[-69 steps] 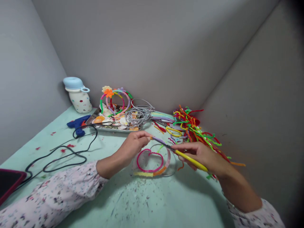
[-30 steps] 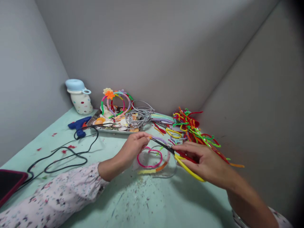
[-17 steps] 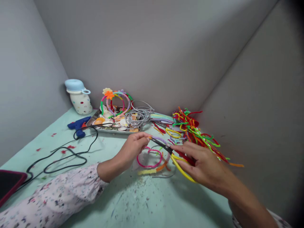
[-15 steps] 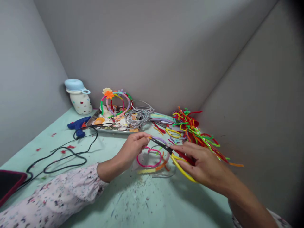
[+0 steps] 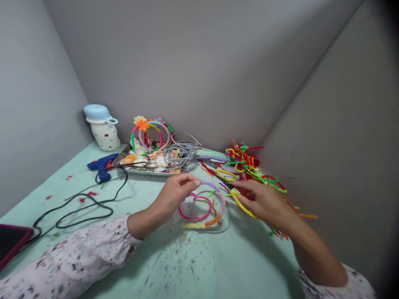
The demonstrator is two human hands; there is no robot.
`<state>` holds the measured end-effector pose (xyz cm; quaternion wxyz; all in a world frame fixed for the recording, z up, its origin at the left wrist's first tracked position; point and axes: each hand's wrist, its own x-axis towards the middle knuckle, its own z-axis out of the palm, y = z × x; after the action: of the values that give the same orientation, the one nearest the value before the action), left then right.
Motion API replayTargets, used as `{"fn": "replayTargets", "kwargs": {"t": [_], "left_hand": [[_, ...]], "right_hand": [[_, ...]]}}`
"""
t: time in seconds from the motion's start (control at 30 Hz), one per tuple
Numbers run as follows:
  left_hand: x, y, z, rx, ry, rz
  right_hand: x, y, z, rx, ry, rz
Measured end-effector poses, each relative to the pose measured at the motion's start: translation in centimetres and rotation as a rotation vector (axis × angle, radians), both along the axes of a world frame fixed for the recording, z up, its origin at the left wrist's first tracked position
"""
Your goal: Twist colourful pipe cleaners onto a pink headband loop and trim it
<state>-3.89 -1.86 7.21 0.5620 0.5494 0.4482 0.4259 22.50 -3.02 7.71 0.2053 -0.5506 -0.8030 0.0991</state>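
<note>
My left hand (image 5: 176, 193) pinches the upper end of a pipe-cleaner-covered ring (image 5: 222, 200), which runs from purple through pink and orange to pale yellow. Inside its curve a bright pink pipe cleaner loop (image 5: 195, 219) lies on the table, with small green and orange pieces nearby. Scissors (image 5: 241, 204) with yellow and red handles and dark blades sit in my right hand (image 5: 266, 203), just right of the ring and apart from it. Thin grey wire (image 5: 229, 226) curves round the ring's outer side.
A metal tray (image 5: 149, 170) at the back holds shells, coloured finished rings and a grey wire coil (image 5: 182, 151). Another pair of yellow-handled scissors (image 5: 227, 174) lies beside a pile of pipe cleaners (image 5: 246, 160). Left are a blue glue gun (image 5: 102, 165), its cord, a bottle (image 5: 104, 133) and a dark tablet-like device (image 5: 14, 241).
My right hand has drawn the scissors rightward and slightly up, away from the ring's end at my left fingers. My left hand has stayed in nearly the same place.
</note>
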Motion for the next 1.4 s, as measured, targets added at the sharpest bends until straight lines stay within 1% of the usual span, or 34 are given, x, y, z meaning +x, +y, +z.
{"fn": "replayTargets", "kwargs": {"t": [0.07, 0.2, 0.33, 0.43, 0.5, 0.57, 0.6, 0.63, 0.73, 0.8, 0.83, 0.93, 0.97, 1.0, 1.03, 1.1, 1.13, 1.3, 1.33, 1.4], "left_hand": [[0.0, 0.0, -0.1, -0.018, -0.016, 0.007], [-0.1, 0.1, -0.4, -0.072, -0.075, 0.014], [-0.2, 0.5, -0.6, -0.149, -0.205, 0.035], [-0.2, 0.9, -0.9, -0.233, -0.364, 0.037], [-0.2, 1.2, -1.1, -0.285, -0.447, 0.023], [-0.2, 1.5, -1.4, -0.321, -0.505, 0.015], [-0.2, 1.6, -1.5, -0.333, -0.53, 0.02], [-0.3, 1.8, -1.6, -0.34, -0.554, 0.029], [-0.4, 2.0, -2.0, -0.336, -0.613, 0.073], [-0.3, 2.2, -2.3, -0.331, -0.632, 0.098], [-0.2, 2.2, -2.5, -0.331, -0.631, 0.105], [0.0, 2.4, -3.3, -0.288, -0.542, 0.1], [0.0, 2.5, -3.6, -0.234, -0.473, 0.104], [0.0, 2.6, -3.9, -0.151, -0.38, 0.14], [-0.1, 2.7, -4.2, -0.051, -0.242, 0.158], [-0.5, 2.8, -4.8, 0.166, 0.102, 0.162], [-0.7, 2.8, -5.1, 0.268, 0.273, 0.138], [-1.2, 2.6, -6.3, 0.398, 0.606, 0.052], [-1.2, 2.6, -6.4, 0.403, 0.639, 0.036], [-1.2, 3.0, -6.3, 0.367, 0.602, 0.038]], "right_hand": [[0.3, 0.8, -1.3, -0.009, -0.037, 0.003], [0.4, 2.0, -3.2, 0.02, -0.099, -0.047], [0.4, 2.4, -4.8, -0.016, -0.187, -0.066], [0.3, 2.4, -5.4, -0.035, -0.19, -0.065], [0.0, 2.3, -5.1, -0.006, -0.146, -0.053], [-0.6, 2.1, -4.4, 0.031, -0.023, -0.041], [-1.0, 2.0, -4.0, 0.022, 0.086, -0.028], [-1.4, 1.8, -3.7, -0.05, 0.223, -0.012], [-3.1, 1.1, -3.1, -0.417, 0.606, -0.035], [-4.1, 0.7, -3.3, -0.567, 0.787, -0.049], [-4.4, 0.6, -3.5, -0.6, 0.847, -0.058], [-4.7, 0.7, -3.8, -0.629, 1.025, -0.089], [-4.5, 0.9, -3.8, -0.614, 1.087, -0.108], [-4.2, 1.1, -3.7, -0.589, 1.147, -0.13], [-3.8, 1.4, -3.7, -0.558, 1.202, -0.145], [-3.0, 1.8, -3.7, -0.523, 1.297, -0.161], [-2.6, 2.0, -3.7, -0.522, 1.333, -0.168], [-1.5, 2.6, -4.5, -0.521, 1.422, -0.198], [-1.5, 2.7, -4.6, -0.527, 1.427, -0.198], [-1.5, 2.8, -5.0, -0.536, 1.441, -0.201]]}}
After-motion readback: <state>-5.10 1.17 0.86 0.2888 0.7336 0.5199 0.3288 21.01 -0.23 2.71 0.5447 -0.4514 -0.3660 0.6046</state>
